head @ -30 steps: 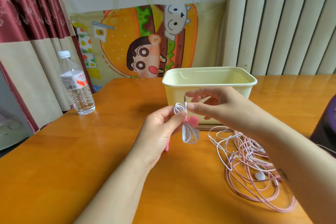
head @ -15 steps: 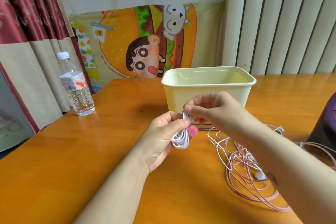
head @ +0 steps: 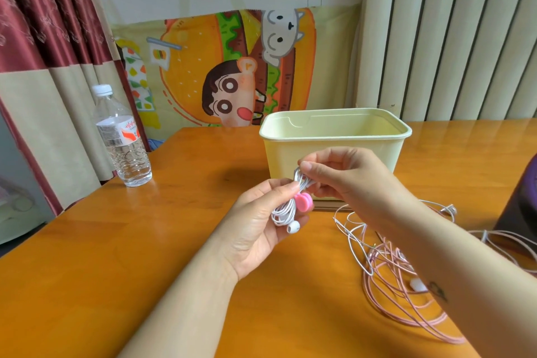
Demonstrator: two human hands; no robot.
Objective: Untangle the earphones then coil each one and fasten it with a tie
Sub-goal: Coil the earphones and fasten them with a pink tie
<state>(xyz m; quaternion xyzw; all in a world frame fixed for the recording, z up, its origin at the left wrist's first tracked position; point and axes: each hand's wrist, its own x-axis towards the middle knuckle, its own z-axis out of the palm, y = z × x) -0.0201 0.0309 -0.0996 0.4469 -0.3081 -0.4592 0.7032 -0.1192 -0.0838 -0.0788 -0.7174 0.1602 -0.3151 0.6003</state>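
Above the middle of the table (head: pixel 145 241), just in front of the pale yellow box (head: pixel 334 154), both hands are engaged on one white earphone coil (head: pixel 283 212). Left grip (head: pixel 258 227): palm up, thumb and fingers curled round the coil's midsection, grasping it. Right grip (head: pixel 345 180): fingertips pinching the coil's upper loops, just above the left thumb. A pink tie (head: pixel 303 202) sits at the coil's waist, touching the left thumb tip; whether it is fully closed cannot be told. One white earbud (head: pixel 293 227) hangs loose at the coil's lower end.

Assessment: the step in hand is fastening one coiled earphone. The next move appears to call for gathering the upper loops and cinching the tie snug while the left grip keeps the bundle together, so that no loop escapes. The loose earbud may want tucking in.

Outstanding work: a tangle of pink and white cable (head: pixel 392 276) lies on the table beside and under the right forearm, not yet separated.

Clearances: the box stands just behind the hands and limits forward travel. The tangle and a dark purple object (head: pixel 520 206) crowd the right side. A water bottle (head: pixel 123 139) stands well apart, near the table's left edge. Open tabletop shows between the bottle and the left forearm; I judge that the best room for setting down the finished coil.
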